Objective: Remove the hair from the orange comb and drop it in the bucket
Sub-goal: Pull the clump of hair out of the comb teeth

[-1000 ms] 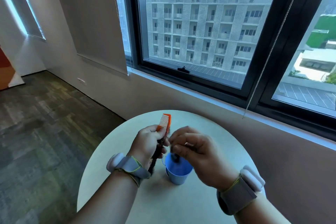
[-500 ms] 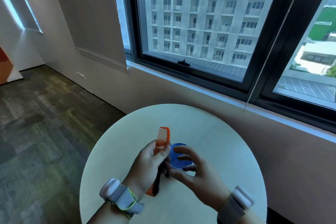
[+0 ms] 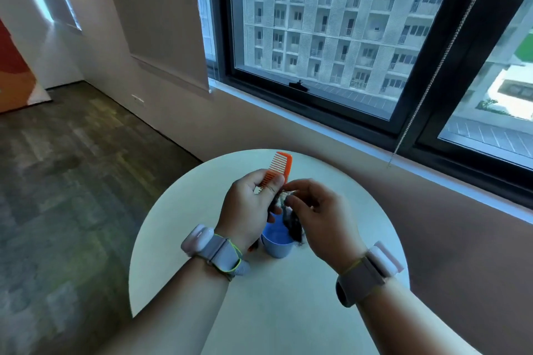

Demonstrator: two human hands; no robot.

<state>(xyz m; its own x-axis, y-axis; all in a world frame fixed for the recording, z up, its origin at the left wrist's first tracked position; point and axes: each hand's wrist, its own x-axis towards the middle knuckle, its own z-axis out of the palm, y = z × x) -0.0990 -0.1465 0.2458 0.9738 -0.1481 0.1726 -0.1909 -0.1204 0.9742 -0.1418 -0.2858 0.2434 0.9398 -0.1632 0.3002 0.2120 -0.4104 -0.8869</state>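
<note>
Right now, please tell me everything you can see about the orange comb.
The orange comb looks like plastic, flat, with a solid spine and a row of wide teeth facing left. The left hand grips its middle and holds it tilted above the round table, its toothed end pointing up and away. Its lower end is mostly hidden behind that hand. Dark hair hangs beside it, pinched by the right hand, over the blue bucket.

A round pale table point(image 3: 184, 225) stands on grey carpet point(image 3: 66, 170) beside a black-framed window point(image 3: 323, 37).
</note>
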